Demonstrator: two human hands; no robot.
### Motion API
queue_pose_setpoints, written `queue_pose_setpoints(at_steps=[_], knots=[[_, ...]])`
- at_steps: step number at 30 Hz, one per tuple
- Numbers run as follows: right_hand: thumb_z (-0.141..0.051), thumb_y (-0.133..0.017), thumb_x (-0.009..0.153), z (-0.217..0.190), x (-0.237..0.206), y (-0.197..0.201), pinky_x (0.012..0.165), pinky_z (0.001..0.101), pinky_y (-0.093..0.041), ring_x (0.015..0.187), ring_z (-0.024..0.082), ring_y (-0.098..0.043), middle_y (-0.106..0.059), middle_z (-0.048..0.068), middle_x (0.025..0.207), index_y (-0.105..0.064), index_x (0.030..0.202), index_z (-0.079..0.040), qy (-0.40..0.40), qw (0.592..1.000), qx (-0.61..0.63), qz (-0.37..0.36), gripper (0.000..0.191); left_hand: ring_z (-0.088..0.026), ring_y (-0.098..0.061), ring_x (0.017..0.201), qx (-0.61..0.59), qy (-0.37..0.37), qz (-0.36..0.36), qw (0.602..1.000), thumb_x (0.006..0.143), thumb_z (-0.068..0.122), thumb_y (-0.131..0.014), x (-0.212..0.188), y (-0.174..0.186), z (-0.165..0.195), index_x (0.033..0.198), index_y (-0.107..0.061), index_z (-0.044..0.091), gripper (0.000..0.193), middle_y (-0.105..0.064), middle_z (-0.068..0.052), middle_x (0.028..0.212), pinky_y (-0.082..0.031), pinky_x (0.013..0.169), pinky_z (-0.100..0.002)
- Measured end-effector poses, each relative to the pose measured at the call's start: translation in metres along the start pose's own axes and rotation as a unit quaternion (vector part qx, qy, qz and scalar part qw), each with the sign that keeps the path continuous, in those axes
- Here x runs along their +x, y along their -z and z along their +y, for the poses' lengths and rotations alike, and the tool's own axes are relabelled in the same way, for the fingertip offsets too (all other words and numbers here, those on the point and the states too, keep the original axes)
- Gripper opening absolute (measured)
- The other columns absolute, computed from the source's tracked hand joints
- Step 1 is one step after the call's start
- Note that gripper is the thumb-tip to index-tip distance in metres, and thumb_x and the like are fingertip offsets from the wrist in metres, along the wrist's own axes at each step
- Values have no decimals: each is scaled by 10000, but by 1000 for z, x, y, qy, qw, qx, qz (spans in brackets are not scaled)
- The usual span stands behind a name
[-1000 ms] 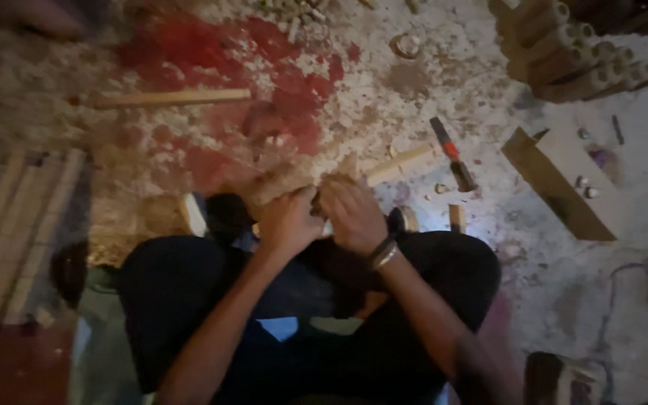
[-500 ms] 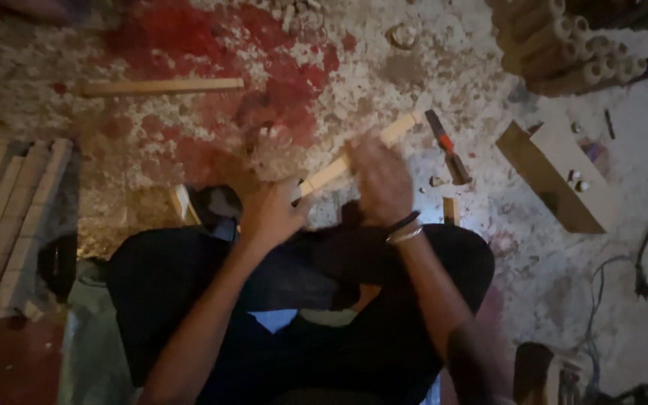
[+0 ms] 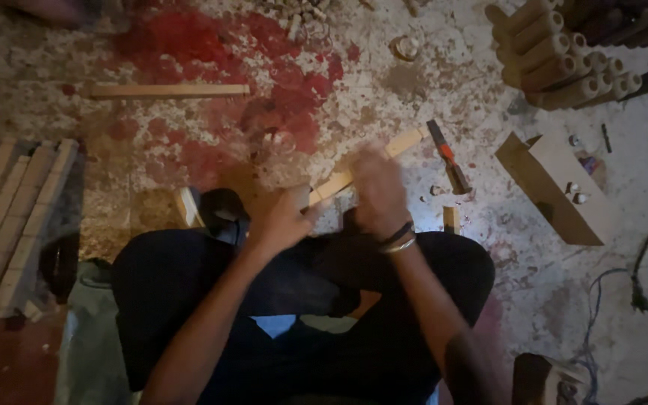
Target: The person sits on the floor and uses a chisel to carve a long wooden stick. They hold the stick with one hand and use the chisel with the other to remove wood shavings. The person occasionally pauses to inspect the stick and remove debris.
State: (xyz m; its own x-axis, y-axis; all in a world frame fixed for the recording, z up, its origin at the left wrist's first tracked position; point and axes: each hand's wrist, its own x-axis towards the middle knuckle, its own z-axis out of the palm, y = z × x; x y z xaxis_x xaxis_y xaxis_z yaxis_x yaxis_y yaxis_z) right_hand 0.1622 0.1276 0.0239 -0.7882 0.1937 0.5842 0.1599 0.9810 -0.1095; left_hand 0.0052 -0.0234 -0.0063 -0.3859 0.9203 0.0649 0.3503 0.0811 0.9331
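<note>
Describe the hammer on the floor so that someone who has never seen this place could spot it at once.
Start at the stack of pale wooden cylinders in the upper right corner, then drop down and left toward the open cardboard box. Just left of that box, past the far end of the wooden stick held in both hands, lies the hammer. It alone has an orange handle and a dark metal head.

A hammer [image 3: 448,159] lay on the stained floor [image 3: 189,150]. Wooden slats [image 3: 9,210] were stacked at left, turned wooden cylinders [image 3: 556,60] at upper right.
</note>
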Motion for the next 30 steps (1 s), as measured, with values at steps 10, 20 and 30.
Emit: queue_pose_setpoints(at_steps=[10, 20, 30], knots=[[-71, -534, 948, 17, -9, 5, 1209, 592, -213, 1339, 405, -587, -698, 87, 1363, -711, 1212, -132, -50, 982, -181, 0, 323, -395, -687, 849, 60, 51, -84, 993, 995, 417, -569, -4, 17, 17, 1111, -696, 61, 396, -704, -221, 889, -512, 751, -467], [-138, -568, 1093, 49, -9, -5, 1315, 549, -14, 1454, 318, -439, -683, 65, 1460, -677, 1259, -155, -7, 983, -151, 103, 199, -379, -690, 791, 60, 56, -79, 993, 992, 406, -564, -3, 15, 17, 1103, -690, 50, 394, -696, -216, 851, -513, 709, -471], [-214, -684, 929, -4, 3, 22, 1231, 587, -218, 1380, 323, -505, -621, 92, 1400, -652, 1262, -92, -30, 996, -24, -76, 356, -355, -688, 833, 7, 17, -64, 998, 1024, 432, -545, -1, 10, 17, 1204, -665, 24, 463, -712, -231, 935, -520, 755, -436]])
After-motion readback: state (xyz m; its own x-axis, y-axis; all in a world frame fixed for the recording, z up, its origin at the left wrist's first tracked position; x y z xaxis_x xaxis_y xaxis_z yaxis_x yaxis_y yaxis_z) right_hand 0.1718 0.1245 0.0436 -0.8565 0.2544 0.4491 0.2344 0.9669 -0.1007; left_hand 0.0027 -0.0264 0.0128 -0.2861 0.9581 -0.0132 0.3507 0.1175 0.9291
